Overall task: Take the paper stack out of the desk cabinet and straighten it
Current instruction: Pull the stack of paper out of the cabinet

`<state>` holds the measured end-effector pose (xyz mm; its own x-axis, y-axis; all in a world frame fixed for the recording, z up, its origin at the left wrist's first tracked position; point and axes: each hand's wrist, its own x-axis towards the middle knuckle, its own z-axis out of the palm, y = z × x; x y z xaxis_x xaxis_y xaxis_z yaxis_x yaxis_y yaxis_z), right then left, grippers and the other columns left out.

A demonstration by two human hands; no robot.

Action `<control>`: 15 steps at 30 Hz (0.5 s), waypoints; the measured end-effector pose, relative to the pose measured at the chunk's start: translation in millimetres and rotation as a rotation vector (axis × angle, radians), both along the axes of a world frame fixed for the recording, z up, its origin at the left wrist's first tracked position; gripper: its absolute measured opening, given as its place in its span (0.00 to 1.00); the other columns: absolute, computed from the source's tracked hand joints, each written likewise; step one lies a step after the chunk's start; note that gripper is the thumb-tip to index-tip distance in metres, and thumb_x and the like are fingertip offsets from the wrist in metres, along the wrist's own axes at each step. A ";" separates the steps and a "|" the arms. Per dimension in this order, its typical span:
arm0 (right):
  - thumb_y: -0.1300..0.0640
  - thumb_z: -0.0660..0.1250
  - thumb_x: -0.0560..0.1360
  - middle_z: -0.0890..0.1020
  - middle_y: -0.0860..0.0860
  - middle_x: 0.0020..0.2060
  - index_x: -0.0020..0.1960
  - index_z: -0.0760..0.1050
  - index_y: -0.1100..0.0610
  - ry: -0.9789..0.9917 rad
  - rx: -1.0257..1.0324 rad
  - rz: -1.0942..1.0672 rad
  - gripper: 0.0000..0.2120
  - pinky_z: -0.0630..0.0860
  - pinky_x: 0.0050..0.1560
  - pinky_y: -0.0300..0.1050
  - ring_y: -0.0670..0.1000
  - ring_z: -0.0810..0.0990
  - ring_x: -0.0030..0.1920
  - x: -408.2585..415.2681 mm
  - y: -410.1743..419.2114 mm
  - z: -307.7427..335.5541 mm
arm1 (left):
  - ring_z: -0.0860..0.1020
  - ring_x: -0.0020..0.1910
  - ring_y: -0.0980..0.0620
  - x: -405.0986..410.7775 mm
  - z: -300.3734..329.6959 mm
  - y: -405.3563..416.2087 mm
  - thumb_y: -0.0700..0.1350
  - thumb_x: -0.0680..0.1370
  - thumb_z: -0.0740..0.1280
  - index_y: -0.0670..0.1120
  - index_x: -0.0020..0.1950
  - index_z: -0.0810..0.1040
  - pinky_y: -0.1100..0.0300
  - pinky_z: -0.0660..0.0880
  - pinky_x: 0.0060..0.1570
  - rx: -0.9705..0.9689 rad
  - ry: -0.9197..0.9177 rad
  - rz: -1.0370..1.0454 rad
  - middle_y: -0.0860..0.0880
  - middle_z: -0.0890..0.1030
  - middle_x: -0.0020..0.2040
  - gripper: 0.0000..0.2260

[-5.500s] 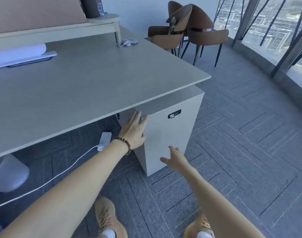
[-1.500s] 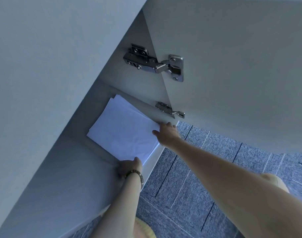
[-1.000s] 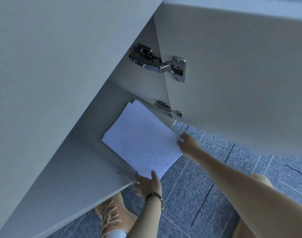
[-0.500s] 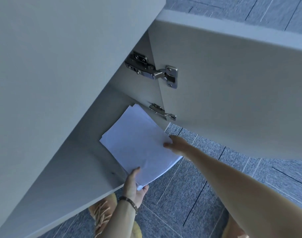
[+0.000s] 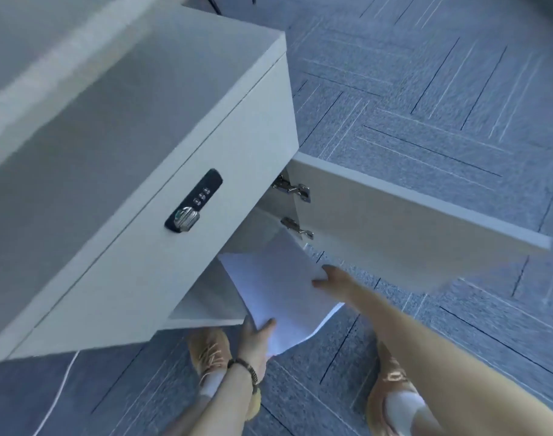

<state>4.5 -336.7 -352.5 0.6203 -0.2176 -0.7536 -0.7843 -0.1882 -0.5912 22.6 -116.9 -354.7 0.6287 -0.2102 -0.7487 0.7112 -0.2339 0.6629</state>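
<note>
The white paper stack is partly out of the pale desk cabinet, its near end hanging over the carpet and its far end still inside the opening. My left hand, with a bead bracelet on the wrist, grips the stack's near left corner from below. My right hand holds the stack's right edge. The sheets are slightly fanned. The cabinet door stands swung open to the right on two metal hinges.
A black combination lock sits on the drawer front above the opening. The desk top overhangs at the upper left. My two tan shoes stand on grey carpet tiles, and a white cable runs along the floor at left.
My view has pulled back and risen, showing the cabinet's outside and lock. Both hands have drawn the paper stack further out of the opening toward me.
</note>
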 end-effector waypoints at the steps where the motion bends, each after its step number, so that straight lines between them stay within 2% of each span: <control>1: 0.61 0.61 0.78 0.81 0.59 0.60 0.68 0.73 0.61 0.007 0.017 0.003 0.18 0.77 0.59 0.53 0.59 0.80 0.58 -17.5 2.8 25.0 | 0.80 0.60 0.44 -12.6 17.9 3.5 0.34 0.80 0.65 0.48 0.70 0.72 0.48 0.80 0.55 0.000 -0.013 -0.030 0.47 0.81 0.63 0.20; 3: 0.59 0.62 0.78 0.82 0.57 0.58 0.66 0.75 0.61 -0.028 0.006 -0.010 0.17 0.78 0.58 0.52 0.58 0.81 0.56 -45.1 1.2 68.9 | 0.78 0.63 0.43 -29.1 60.3 6.1 0.35 0.80 0.65 0.47 0.71 0.71 0.43 0.75 0.63 -0.017 -0.009 -0.050 0.48 0.80 0.64 0.20; 5: 0.56 0.63 0.77 0.83 0.58 0.57 0.62 0.77 0.59 -0.080 0.001 -0.020 0.15 0.79 0.55 0.53 0.58 0.82 0.55 -73.5 -0.9 113.0 | 0.74 0.67 0.43 -43.0 107.9 6.7 0.39 0.80 0.67 0.47 0.72 0.69 0.42 0.69 0.66 0.020 -0.018 -0.048 0.50 0.75 0.70 0.21; 7: 0.52 0.65 0.74 0.83 0.64 0.51 0.56 0.77 0.65 -0.114 -0.048 -0.045 0.18 0.75 0.43 0.54 0.58 0.81 0.45 -101.6 -1.5 153.2 | 0.68 0.72 0.43 -58.5 147.5 11.2 0.47 0.77 0.71 0.49 0.74 0.66 0.41 0.64 0.65 0.062 -0.019 -0.094 0.53 0.69 0.74 0.27; 8: 0.53 0.65 0.72 0.81 0.66 0.45 0.52 0.76 0.67 -0.131 -0.079 -0.063 0.18 0.71 0.38 0.52 0.56 0.77 0.39 -114.4 -1.4 173.0 | 0.69 0.71 0.44 -67.8 168.2 14.1 0.50 0.74 0.73 0.50 0.73 0.67 0.42 0.65 0.64 0.042 -0.041 -0.123 0.53 0.69 0.73 0.29; 10: 0.55 0.65 0.70 0.72 0.58 0.34 0.43 0.72 0.59 -0.146 -0.139 -0.092 0.08 0.63 0.32 0.45 0.52 0.68 0.34 -138.8 5.5 216.2 | 0.76 0.65 0.45 -86.2 207.2 20.4 0.52 0.68 0.75 0.48 0.69 0.72 0.42 0.73 0.62 -0.013 -0.101 -0.152 0.50 0.77 0.68 0.30; 12: 0.56 0.64 0.69 0.68 0.52 0.33 0.41 0.68 0.55 -0.170 -0.169 -0.146 0.05 0.58 0.27 0.39 0.52 0.64 0.31 -161.8 13.8 261.5 | 0.83 0.57 0.46 -106.9 250.5 25.8 0.45 0.72 0.73 0.45 0.64 0.76 0.44 0.79 0.56 -0.099 -0.161 -0.166 0.47 0.83 0.61 0.21; 15: 0.55 0.63 0.70 0.69 0.50 0.32 0.40 0.70 0.54 -0.236 -0.181 -0.180 0.04 0.56 0.27 0.38 0.52 0.64 0.30 -194.3 21.8 318.2 | 0.84 0.52 0.49 -134.5 303.7 33.0 0.39 0.79 0.68 0.44 0.62 0.77 0.56 0.83 0.42 -0.214 -0.235 -0.205 0.47 0.85 0.57 0.12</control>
